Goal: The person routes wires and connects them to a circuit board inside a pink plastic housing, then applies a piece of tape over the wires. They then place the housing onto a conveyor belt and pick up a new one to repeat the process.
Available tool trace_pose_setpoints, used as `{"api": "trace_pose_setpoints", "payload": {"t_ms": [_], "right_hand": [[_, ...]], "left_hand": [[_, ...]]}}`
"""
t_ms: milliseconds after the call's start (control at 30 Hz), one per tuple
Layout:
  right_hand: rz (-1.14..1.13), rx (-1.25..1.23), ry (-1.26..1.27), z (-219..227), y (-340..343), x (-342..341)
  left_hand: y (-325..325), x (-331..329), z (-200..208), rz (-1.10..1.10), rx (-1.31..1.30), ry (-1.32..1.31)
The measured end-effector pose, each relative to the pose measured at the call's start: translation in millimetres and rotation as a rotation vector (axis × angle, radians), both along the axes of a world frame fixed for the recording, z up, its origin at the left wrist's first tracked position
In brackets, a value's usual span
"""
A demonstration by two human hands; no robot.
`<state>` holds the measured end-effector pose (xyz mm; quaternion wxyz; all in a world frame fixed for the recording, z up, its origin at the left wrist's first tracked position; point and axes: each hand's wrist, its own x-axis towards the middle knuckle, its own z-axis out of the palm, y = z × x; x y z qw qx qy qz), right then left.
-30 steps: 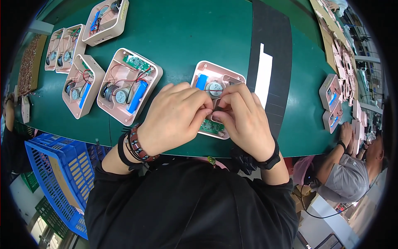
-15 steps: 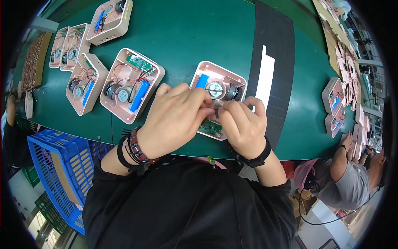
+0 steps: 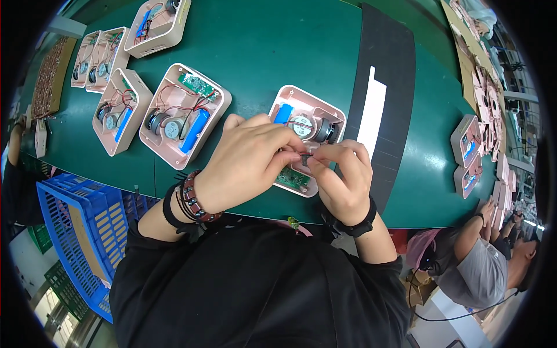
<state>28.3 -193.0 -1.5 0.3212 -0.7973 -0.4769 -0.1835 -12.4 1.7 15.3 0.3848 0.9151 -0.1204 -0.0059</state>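
In front of me on the table lies an open pink plastic housing (image 3: 312, 96). It contains a blue cylindrical battery (image 3: 283, 113), a round silver part (image 3: 301, 126), a black round part like a small speaker (image 3: 326, 131) and a green circuit board (image 3: 292, 178). Over its middle, my left hand (image 3: 246, 156) pinches thin wires (image 3: 304, 154) between thumb and forefinger. From the other side, my right hand (image 3: 346, 180) also closes its thumb and forefinger on those wires. The fingers partly cover the wires, so their ends are hidden.
Several similar filled housings (image 3: 184, 116) stand to the left on the green table (image 3: 278, 40). A black mat (image 3: 397, 75) with a white paper strip (image 3: 371, 110) lies right of my hands. A blue crate (image 3: 87, 232) is at lower left. Another person (image 3: 473, 264) works at far right.
My right fingers have shifted slightly and now pinch close to my left fingertips, with the wires showing more between them. The view has tilted a little; the housing stays put.
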Motion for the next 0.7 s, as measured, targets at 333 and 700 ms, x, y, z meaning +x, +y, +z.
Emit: {"api": "trace_pose_setpoints", "payload": {"t_ms": [333,700], "right_hand": [[0.064,0.004,-0.056,-2.8,-2.2,-0.4],[-0.076,0.125,0.268,1.6,7.7,-1.8]], "left_hand": [[4.6,4.3,0.7,-0.039,-0.008,0.01],[2.1,1.7,4.1,-0.034,0.024,-0.075]]}}
